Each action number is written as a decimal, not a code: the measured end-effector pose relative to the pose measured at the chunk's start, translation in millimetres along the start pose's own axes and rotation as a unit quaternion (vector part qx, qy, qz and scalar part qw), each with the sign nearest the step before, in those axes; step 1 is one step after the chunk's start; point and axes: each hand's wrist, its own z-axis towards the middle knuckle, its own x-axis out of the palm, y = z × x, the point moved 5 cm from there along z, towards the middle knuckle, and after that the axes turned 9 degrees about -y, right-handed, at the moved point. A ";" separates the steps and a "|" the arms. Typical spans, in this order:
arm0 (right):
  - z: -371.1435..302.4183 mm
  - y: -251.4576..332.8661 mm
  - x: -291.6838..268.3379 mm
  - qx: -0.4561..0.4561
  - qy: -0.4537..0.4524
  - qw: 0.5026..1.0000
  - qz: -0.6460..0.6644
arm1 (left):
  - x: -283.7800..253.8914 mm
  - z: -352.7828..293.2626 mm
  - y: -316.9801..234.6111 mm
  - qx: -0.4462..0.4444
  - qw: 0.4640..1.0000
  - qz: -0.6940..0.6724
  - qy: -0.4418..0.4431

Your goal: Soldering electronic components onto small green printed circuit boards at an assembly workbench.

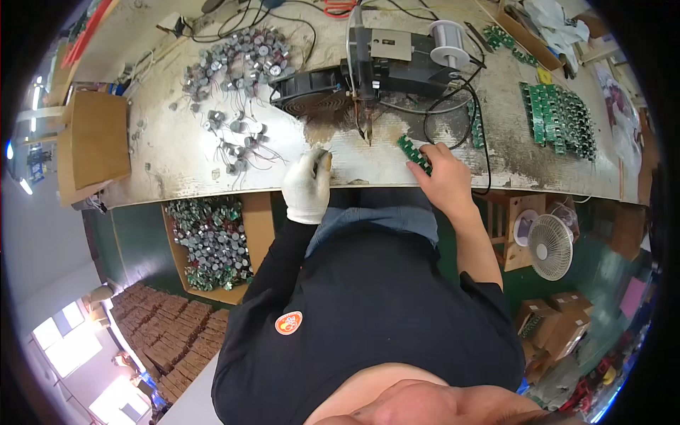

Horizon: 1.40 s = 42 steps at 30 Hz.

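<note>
My right hand (446, 176), bare, grips a short strip of green circuit boards (414, 154) between thumb and fingers near the table's front edge. My left hand (307, 185) wears a white glove and is closed at the same edge. Whatever it may hold is hidden by its fingers. Between and beyond my hands, the pointed copper-coloured tip of a soldering machine (367, 133) reaches down toward the tabletop. To the left of the machine lie several small round silver motors (237, 134) with thin wires, apart from my left hand.
A bigger heap of motors (265, 57) lies behind. A black fan (312, 92) and a solder wire spool (449, 41) flank the machine. Green boards (556, 117) stand in rows at right. Black cables (476, 106) cross the table. Below its edge sits a box of wired motors (212, 244).
</note>
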 end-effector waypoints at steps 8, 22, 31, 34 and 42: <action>16.1 2.2 11.1 0.034 -0.001 0.998 0.058 | 8.2 6.0 -4.9 -0.003 0.999 0.009 0.036; -12.4 13.6 54.3 0.253 0.092 0.826 0.495 | 39.9 -11.9 2.5 -0.238 0.931 -0.213 0.180; -14.8 29.1 65.9 0.213 0.094 0.818 0.526 | 54.9 -12.9 9.0 -0.363 0.859 -0.306 0.191; -16.7 28.5 66.3 0.200 0.092 0.832 0.510 | 52.8 -9.4 3.4 -0.351 0.868 -0.298 0.186; -15.2 30.1 61.4 0.198 0.066 0.830 0.518 | 50.2 -2.8 -4.0 -0.334 0.879 -0.294 0.175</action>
